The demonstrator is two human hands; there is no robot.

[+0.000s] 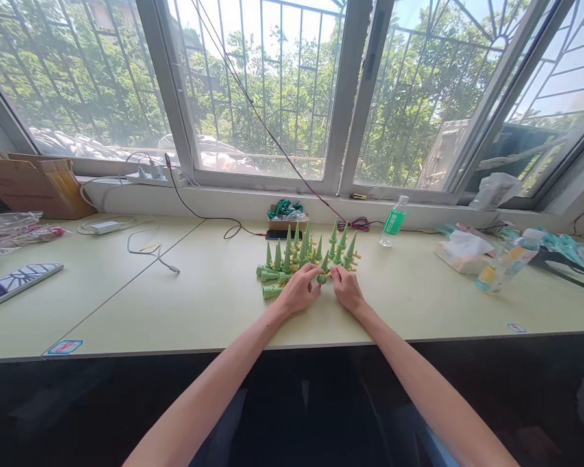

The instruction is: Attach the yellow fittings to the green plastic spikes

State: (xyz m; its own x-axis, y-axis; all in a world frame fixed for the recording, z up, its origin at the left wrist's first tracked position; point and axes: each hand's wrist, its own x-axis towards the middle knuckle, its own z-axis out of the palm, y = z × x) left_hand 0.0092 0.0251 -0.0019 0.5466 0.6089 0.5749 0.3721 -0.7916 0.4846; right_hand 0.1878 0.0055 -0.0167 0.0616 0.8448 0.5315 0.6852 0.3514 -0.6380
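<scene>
Several green cone-shaped plastic pieces [305, 250] with small yellow parts stand in a cluster on the pale table [199, 305]; a few lie on their sides at the cluster's left, one [271, 292] nearest me. My left hand [299, 290] and my right hand [346, 289] meet in front of the cluster. Both have their fingers curled around one small green piece [322, 278] held between them, just above the tabletop.
A green-labelled bottle [394, 222] stands behind the cluster on the right, a tissue box [462, 250] and another bottle [503, 263] further right. A cardboard box [34, 185], cables [150, 250] and a power strip lie left. The table's front edge runs below my forearms.
</scene>
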